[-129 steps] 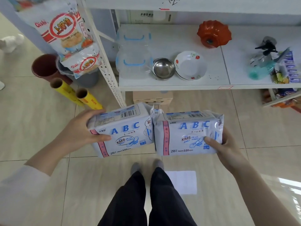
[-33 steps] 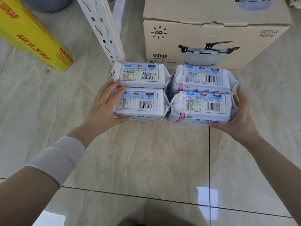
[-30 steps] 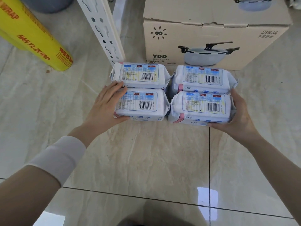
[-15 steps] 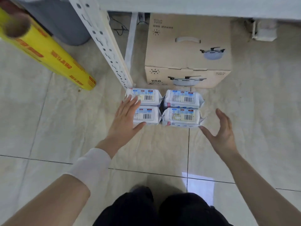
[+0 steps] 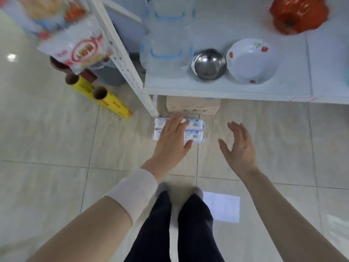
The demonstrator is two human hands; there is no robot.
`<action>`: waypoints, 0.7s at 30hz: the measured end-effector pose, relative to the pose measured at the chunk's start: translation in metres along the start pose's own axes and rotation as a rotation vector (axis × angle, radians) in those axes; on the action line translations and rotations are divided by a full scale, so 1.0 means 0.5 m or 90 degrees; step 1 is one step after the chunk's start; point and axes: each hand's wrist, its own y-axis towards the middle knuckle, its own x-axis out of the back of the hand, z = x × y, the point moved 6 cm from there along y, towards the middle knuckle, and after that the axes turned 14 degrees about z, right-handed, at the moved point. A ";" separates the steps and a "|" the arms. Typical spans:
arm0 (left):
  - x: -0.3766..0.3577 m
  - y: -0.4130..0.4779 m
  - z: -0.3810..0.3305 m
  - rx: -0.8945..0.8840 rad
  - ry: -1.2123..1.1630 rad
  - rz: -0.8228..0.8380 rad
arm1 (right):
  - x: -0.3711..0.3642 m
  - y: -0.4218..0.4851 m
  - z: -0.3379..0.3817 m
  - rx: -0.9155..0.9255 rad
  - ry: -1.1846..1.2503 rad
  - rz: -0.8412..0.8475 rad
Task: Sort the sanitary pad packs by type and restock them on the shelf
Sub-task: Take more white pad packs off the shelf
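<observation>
Several white-and-blue sanitary pad packs [image 5: 195,136] stand on the floor tiles in two rows, barcodes up, just in front of a cardboard box [image 5: 192,106] under the white shelf [image 5: 226,89]. My left hand [image 5: 172,142] hovers above them with fingers spread, hiding the left packs from view; it holds nothing. My right hand [image 5: 238,148] is open too, raised to the right of the packs and apart from them.
The shelf carries clear lidded containers [image 5: 168,50], a steel bowl [image 5: 208,64], a white flowered bowl [image 5: 249,61] and an orange mould [image 5: 298,15]. Yellow wrap rolls [image 5: 111,102] lean left of the perforated shelf post [image 5: 124,59]. Snack bags [image 5: 79,48] hang above. My legs stand below.
Both hands let go of the packs set on the floor and lifted away. The view rose as I stood up, bringing the shelf top back into sight.
</observation>
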 end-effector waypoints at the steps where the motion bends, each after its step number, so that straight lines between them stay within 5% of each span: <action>1: 0.031 -0.009 -0.032 -0.002 0.002 -0.010 | 0.038 -0.012 0.020 0.019 -0.017 -0.011; 12: 0.369 -0.042 -0.305 -0.132 0.096 -0.209 | 0.371 -0.084 0.184 0.155 -0.092 -0.208; 21: 0.611 0.024 -0.389 -0.193 0.056 -0.283 | 0.613 -0.016 0.314 0.171 -0.066 -0.324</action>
